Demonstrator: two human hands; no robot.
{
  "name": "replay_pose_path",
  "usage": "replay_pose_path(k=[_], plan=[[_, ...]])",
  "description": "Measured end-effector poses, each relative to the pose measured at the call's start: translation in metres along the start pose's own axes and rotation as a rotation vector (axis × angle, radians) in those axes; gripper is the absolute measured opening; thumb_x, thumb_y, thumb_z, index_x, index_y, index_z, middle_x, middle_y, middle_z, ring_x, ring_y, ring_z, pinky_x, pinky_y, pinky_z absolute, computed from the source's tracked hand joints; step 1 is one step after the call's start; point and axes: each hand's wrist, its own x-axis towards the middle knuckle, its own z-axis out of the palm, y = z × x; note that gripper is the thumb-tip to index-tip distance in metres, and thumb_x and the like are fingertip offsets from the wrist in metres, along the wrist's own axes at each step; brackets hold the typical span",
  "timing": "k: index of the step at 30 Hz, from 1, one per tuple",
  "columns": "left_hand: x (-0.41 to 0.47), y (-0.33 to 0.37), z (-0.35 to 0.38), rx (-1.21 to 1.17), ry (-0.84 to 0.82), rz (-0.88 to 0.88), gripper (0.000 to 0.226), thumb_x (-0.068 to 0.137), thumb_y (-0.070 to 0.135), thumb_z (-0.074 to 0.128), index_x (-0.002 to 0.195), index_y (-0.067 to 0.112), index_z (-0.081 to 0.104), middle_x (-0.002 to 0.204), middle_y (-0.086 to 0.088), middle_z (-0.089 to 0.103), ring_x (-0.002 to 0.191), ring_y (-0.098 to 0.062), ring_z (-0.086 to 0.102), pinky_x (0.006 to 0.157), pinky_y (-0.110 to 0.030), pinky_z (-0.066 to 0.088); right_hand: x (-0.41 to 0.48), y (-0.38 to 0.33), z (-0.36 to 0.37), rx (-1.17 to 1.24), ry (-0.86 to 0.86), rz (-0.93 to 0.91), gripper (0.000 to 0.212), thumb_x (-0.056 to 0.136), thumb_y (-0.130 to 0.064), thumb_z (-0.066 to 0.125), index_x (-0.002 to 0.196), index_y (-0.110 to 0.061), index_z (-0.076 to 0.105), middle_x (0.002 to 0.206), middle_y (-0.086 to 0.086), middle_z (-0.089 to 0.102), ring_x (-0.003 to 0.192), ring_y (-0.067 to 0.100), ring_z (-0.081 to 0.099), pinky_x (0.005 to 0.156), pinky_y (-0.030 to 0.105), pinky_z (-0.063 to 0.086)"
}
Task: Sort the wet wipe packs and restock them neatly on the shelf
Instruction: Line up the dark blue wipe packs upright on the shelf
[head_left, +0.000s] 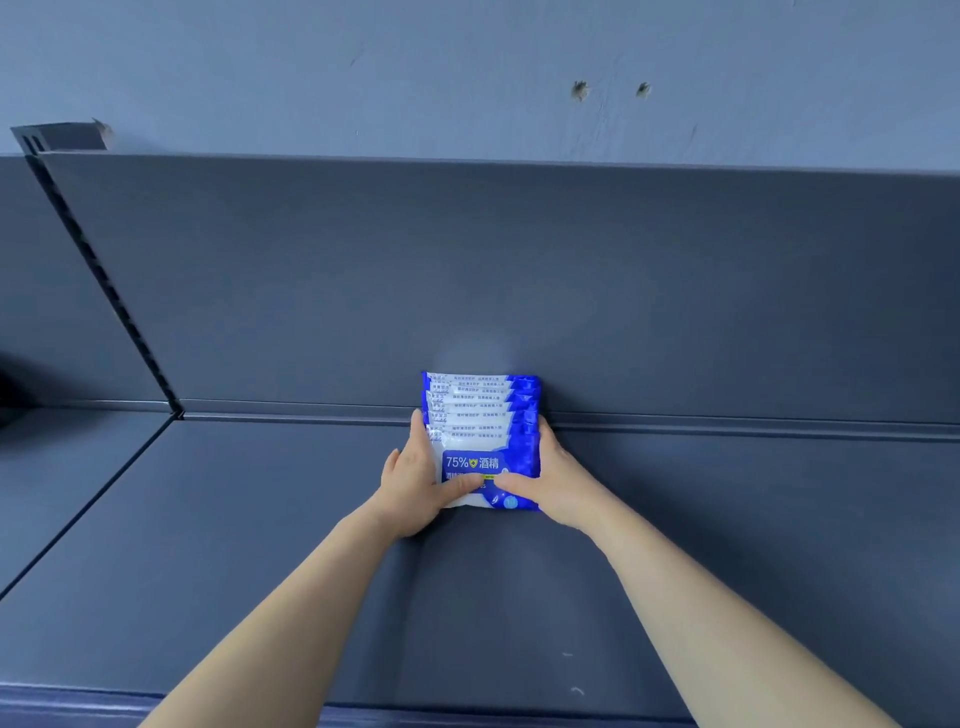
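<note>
A row of several blue-and-white wet wipe packs (480, 415) stands upright on the dark grey shelf (260, 545), its far end against the back panel. My left hand (415, 480) grips the row's left side, thumb lying across the front pack's face. My right hand (545, 475) grips the right side, thumb also on the front pack. The front pack shows a blue label reading 75%.
The shelf's grey back panel (519, 270) rises behind the packs. A slotted upright (109, 291) divides this bay from the neighbouring one on the left. The shelf's front edge (467, 719) runs along the bottom of the view. A blue wall stands above.
</note>
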Motion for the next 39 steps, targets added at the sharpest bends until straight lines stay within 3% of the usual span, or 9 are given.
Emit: replay_pose_path(k=[6,15,19,22,26,29,35,39], plan=[[0.000,0.003,0.001,-0.046,0.060,0.005,0.091,0.057,0.065,0.070,0.132,0.041,0.025,0.123,0.029,0.055,0.113,-0.005,0.055,0.102,-0.041,0.041,-0.007,0.000,-0.001,-0.021,0.077,-0.021,0.067,0.080,-0.028,0.073,0.136,-0.034,0.037,0.135,-0.015,0.051,0.119,0.005,0.051,0.099,0.028,0.044],[-0.008,-0.011,-0.006,-0.054,0.008,-0.053,0.083,0.054,0.076,0.071,0.125,0.051,0.036,0.121,0.018,0.055,0.112,-0.009,0.056,0.095,-0.041,0.049,-0.029,-0.001,0.001,-0.206,0.170,0.008,0.049,0.079,-0.031,0.069,0.123,-0.026,0.046,0.122,-0.010,0.056,0.107,0.010,0.053,0.081,0.026,0.046],[-0.011,-0.004,-0.007,0.013,0.078,-0.020,0.074,0.060,0.062,0.072,0.124,0.038,0.042,0.118,0.015,0.054,0.110,-0.010,0.052,0.094,-0.040,0.047,-0.042,-0.007,0.006,-0.277,0.202,0.086,0.041,0.079,-0.027,0.067,0.115,-0.022,0.046,0.117,-0.006,0.056,0.100,0.011,0.054,0.075,0.027,0.048],[-0.015,0.001,-0.008,0.086,0.131,0.009,0.063,0.071,0.046,0.075,0.123,0.026,0.046,0.119,0.008,0.052,0.109,-0.014,0.048,0.090,-0.033,0.042,-0.057,-0.019,0.008,-0.350,0.239,0.132,0.048,0.085,-0.030,0.064,0.126,-0.016,0.044,0.130,0.000,0.051,0.112,0.017,0.052,0.089,0.032,0.047],[-0.023,0.008,-0.015,0.416,0.285,0.173,0.068,0.076,0.045,0.070,0.130,0.012,0.046,0.134,-0.004,0.048,0.125,-0.028,0.045,0.103,-0.040,0.038,-0.085,-0.042,0.013,-0.506,0.324,0.176,0.052,0.094,-0.032,0.055,0.138,-0.007,0.039,0.143,0.005,0.044,0.127,0.022,0.045,0.099,0.033,0.040],[-0.031,0.018,-0.018,0.552,0.315,0.375,0.062,0.077,0.035,0.073,0.127,0.004,0.053,0.129,-0.014,0.055,0.119,-0.037,0.051,0.101,-0.049,0.041,-0.114,-0.056,0.020,-0.599,0.418,0.198,0.048,0.095,-0.032,0.052,0.135,-0.006,0.044,0.141,0.006,0.047,0.125,0.024,0.046,0.100,0.036,0.042],[-0.083,0.063,0.012,0.477,0.088,0.684,0.030,0.077,0.025,0.074,0.101,0.008,0.071,0.106,-0.010,0.069,0.094,-0.037,0.063,0.082,-0.045,0.050,-0.202,-0.057,0.032,-0.770,0.634,0.277,0.038,0.098,-0.032,0.047,0.126,-0.007,0.052,0.133,0.006,0.055,0.120,0.026,0.049,0.096,0.037,0.045],[-0.150,0.099,0.051,0.445,-0.054,0.920,0.027,0.075,0.033,0.062,0.090,0.013,0.072,0.092,-0.006,0.071,0.080,-0.033,0.066,0.071,-0.039,0.053,-0.291,-0.046,0.041,-0.815,0.730,0.407,0.035,0.096,-0.030,0.049,0.122,-0.007,0.055,0.125,0.008,0.059,0.117,0.027,0.051,0.096,0.039,0.044]])
